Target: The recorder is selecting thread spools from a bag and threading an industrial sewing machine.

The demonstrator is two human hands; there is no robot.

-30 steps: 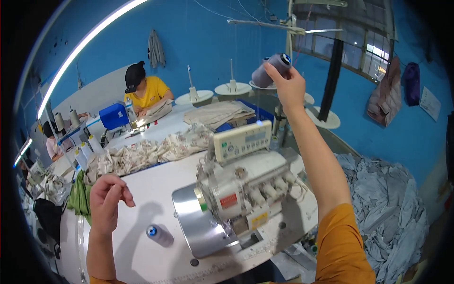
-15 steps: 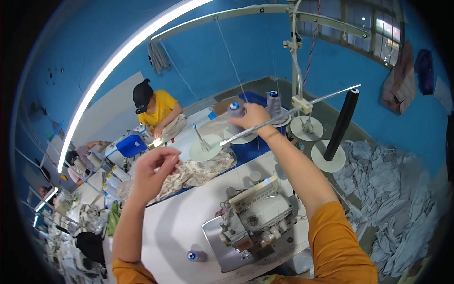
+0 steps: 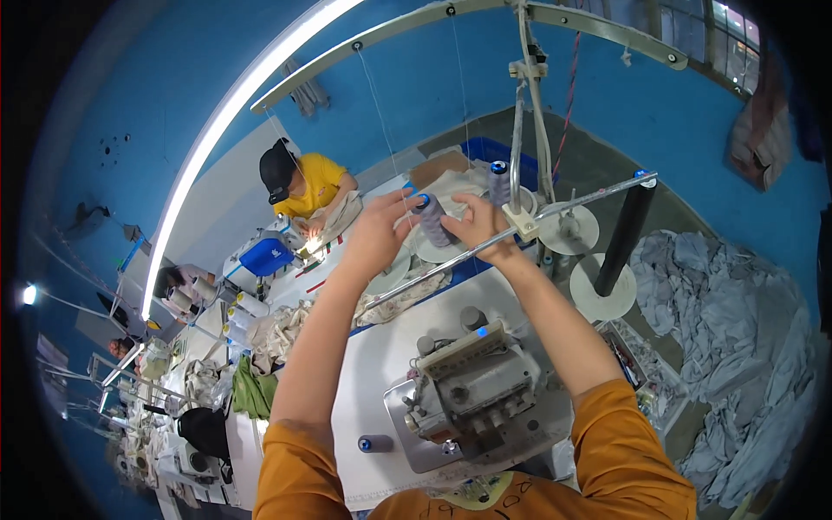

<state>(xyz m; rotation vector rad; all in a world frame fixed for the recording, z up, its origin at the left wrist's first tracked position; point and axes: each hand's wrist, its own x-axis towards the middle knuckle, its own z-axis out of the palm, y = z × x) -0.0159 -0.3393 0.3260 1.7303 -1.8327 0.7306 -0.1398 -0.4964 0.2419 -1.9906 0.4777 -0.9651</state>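
A grey-lilac thread cone [image 3: 432, 227] with a blue top stands on a white disc of the thread stand, between my two hands. My left hand [image 3: 374, 236] comes at it from the left. Its fingers are stretched out and apart, with the tips at the cone's upper left side. My right hand [image 3: 484, 230] is on the other side, fingers apart and bent, thumb at the cone's right flank. A second cone [image 3: 499, 184] stands just behind my right hand. Below my forearms sits an overlock sewing machine [image 3: 472, 390], and a spare thread cone [image 3: 375, 444] lies on the white table [image 3: 360, 394].
A metal rod [image 3: 598, 192] crosses above the stand, beside a tall black tube [image 3: 626, 238]. Threads hang from the overhead rail [image 3: 394, 33]. Grey fabric [image 3: 719, 347] is heaped at right. A co-worker in yellow [image 3: 316, 182] sits at another machine, far left.
My left hand has moved right and up to the cone. My right hand's grip on the cone has loosened, and it now sits at the cone's right side. The view has shifted.
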